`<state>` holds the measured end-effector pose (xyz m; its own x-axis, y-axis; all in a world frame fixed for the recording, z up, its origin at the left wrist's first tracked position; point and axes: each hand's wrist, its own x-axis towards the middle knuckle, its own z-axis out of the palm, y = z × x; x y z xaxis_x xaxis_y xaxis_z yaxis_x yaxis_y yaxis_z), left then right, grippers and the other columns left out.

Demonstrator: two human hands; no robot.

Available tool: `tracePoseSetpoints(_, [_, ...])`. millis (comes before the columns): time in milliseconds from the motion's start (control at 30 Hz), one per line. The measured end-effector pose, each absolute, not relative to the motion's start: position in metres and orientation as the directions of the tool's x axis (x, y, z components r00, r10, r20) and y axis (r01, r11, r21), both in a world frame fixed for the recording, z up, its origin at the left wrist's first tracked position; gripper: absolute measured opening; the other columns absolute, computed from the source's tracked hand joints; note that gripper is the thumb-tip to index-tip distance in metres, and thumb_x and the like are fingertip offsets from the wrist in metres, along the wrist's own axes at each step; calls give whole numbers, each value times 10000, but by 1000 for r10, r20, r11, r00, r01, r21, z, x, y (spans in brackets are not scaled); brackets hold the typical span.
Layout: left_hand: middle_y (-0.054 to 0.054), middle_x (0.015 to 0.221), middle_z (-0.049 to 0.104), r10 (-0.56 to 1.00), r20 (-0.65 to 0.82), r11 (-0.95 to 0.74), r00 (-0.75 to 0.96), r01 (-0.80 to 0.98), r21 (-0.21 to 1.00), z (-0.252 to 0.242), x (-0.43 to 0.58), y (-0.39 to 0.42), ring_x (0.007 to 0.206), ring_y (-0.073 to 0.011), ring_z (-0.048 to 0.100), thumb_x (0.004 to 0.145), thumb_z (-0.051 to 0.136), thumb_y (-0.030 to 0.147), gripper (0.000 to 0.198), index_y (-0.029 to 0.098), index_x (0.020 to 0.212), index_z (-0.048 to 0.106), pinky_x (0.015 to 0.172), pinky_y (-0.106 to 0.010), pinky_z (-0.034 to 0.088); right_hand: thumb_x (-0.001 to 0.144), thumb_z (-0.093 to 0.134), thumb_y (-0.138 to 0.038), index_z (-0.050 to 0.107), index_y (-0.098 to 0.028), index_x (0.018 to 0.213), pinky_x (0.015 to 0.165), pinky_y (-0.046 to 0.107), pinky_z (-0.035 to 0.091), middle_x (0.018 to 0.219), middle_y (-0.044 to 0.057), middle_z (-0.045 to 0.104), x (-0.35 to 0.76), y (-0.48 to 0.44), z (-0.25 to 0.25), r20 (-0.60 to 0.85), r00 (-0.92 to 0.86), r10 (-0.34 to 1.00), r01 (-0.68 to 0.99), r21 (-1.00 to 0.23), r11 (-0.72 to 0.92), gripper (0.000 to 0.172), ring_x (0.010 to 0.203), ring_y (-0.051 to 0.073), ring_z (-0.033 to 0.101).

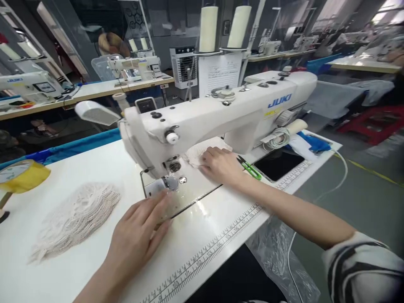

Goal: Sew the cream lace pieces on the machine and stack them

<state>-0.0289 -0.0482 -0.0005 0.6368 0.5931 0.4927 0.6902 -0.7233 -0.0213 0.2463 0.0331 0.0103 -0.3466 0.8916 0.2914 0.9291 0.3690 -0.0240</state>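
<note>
The white sewing machine [202,122] stands across the table in front of me. My left hand [142,227] rests at the front of its needle plate, fingers stretched out and thumb apart, with nothing visible in it. Under the machine's arm my right hand [222,166] reaches onto a small pile of off-white lace pieces [198,151]. Its fingers are bent over the lace and their tips are partly hidden. A larger fanned stack of lace pieces [78,216] lies to the left. Green thread snips [251,169] lie just right of my right hand.
A roll of yellow tape [23,174] sits at the left edge. On the right are a dark phone-like slab [277,164], a coiled cord [277,139] and blue and white cloth [312,143]. A printed ruler [202,263] runs along the front edge. Thread cones [208,29] stand behind.
</note>
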Motion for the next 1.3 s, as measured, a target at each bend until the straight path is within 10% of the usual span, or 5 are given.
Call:
tracePoseSetpoints(467, [19, 1126, 696, 806, 401, -561, 435, 777, 286, -23, -40, -43, 983, -216, 649, 950, 452, 407, 327, 332, 1250, 558, 752, -326, 531, 898, 525, -208, 618, -207, 902, 549, 271, 266, 819, 6, 694, 240, 21, 19, 159, -420, 894, 863, -237, 447, 93, 706, 158, 593])
tracePoseSetpoints(733, [-8, 831, 626, 961, 81, -269, 265, 828, 492, -3, -17, -50, 835, -207, 567, 996, 319, 449, 397, 220, 816, 589, 833, -410, 370, 885, 638, -237, 660, -192, 879, 661, 210, 458, 795, -30, 713, 183, -40, 21, -43, -820, 571, 285, -895, 342, 51, 726, 110, 658])
tracePoseSetpoints(967, [-7, 883, 651, 963, 46, -244, 266, 783, 573, -2, -13, -54, 826, -190, 557, 910, 556, 348, 160, 202, 845, 576, 865, -413, 347, 865, 626, -297, 644, -203, 981, 521, 240, 441, 872, 13, 697, 188, -9, 15, 21, -633, 774, 406, -842, 354, 150, 572, 111, 589])
tracePoseSetpoints(1300, [-4, 884, 655, 989, 1, -94, 146, 632, 769, 0, -16, -51, 821, -177, 576, 858, 638, 326, 165, 224, 945, 542, 776, -341, 419, 869, 599, -336, 636, -244, 853, 429, 226, 377, 536, -52, 611, 179, 18, 20, -236, -666, 707, 534, -813, 232, 100, 479, 125, 570])
